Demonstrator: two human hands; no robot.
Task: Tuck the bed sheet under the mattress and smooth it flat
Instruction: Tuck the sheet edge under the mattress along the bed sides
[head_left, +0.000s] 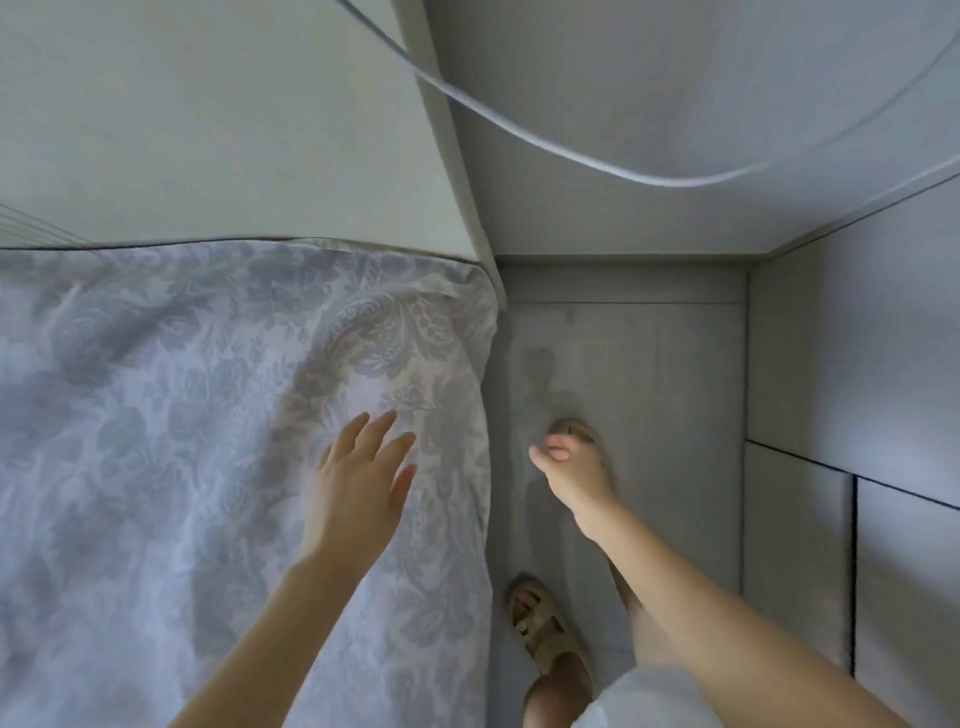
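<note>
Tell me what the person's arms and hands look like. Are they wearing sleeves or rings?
Both arms are bare right up to the picture's edge, with no sleeves showing. The left hand has no ring, watch or bracelet that shows, and its fingers are bare. The right hand is a bit blurred, but no glove or jewellery shows there either. The nails look short and unpainted.

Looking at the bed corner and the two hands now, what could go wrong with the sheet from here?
1. The sheet shows creases near the corner; smoothing with only the left hand may push them toward the edge rather than remove them.
2. The right hand is off the bed, above the floor, so nothing anchors the side edge and it might slip.
</note>
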